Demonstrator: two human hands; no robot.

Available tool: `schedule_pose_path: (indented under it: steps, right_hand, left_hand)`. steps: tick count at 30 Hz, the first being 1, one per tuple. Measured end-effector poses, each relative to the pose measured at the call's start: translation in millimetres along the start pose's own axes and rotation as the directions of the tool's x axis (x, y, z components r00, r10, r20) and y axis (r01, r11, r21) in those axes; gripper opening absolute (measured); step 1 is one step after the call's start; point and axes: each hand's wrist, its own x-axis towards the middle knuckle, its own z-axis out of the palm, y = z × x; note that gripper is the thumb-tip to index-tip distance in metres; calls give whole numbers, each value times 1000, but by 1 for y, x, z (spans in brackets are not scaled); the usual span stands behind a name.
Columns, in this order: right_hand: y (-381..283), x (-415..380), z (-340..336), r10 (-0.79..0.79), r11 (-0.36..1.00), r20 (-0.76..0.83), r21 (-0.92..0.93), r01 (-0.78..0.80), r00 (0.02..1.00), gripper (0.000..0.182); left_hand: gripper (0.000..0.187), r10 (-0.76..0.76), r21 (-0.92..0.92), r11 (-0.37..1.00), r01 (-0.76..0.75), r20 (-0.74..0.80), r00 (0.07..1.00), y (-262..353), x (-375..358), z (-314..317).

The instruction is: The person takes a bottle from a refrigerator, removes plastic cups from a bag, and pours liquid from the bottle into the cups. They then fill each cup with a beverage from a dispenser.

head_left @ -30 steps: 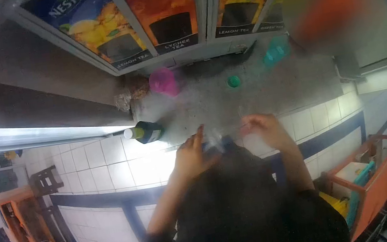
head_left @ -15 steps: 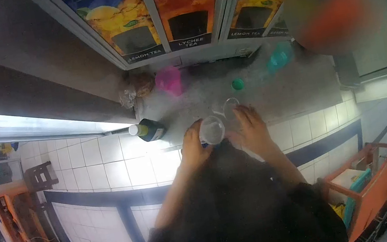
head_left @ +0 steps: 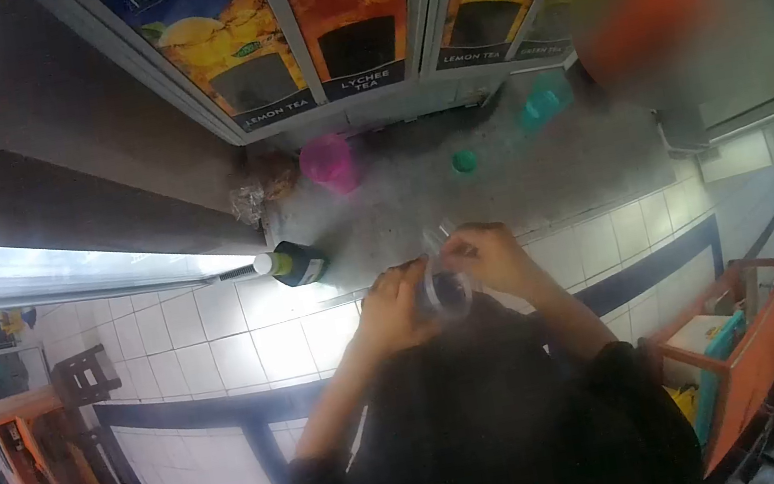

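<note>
Close to my body, my left hand (head_left: 396, 309) is wrapped round the side of a clear plastic cup (head_left: 450, 295). My right hand (head_left: 491, 256) is closed at the cup's rim, its fingertips pinched on a small clear piece (head_left: 438, 234), perhaps a lid or a second cup; blur hides its exact shape. On the grey counter (head_left: 401, 204) beyond stand a pink translucent cup (head_left: 328, 164), a small green cap or cup (head_left: 464, 162) and a teal translucent cup (head_left: 546, 100). A dark bottle with a white cap (head_left: 291, 263) is at the counter's left front edge.
Crumpled clear plastic wrap (head_left: 249, 203) lies at the counter's left end. Behind the counter rises a drinks machine with tea labels (head_left: 361, 43). A blurred orange object (head_left: 645, 19) is at upper right, and an orange crate (head_left: 746, 367) stands below right.
My right hand has come in from the right to the cup, bringing the clear piece against its rim. The cup is now tilted and nearer my body. The view has shifted slightly.
</note>
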Motion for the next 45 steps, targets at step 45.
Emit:
schedule_pose_path:
  steps: [45]
  right_hand:
    - [-50,-82,-28,172,967,519,73,-244,837,30]
  left_hand:
    - [91,-229,3,961,277,570,789,65,-1,-68]
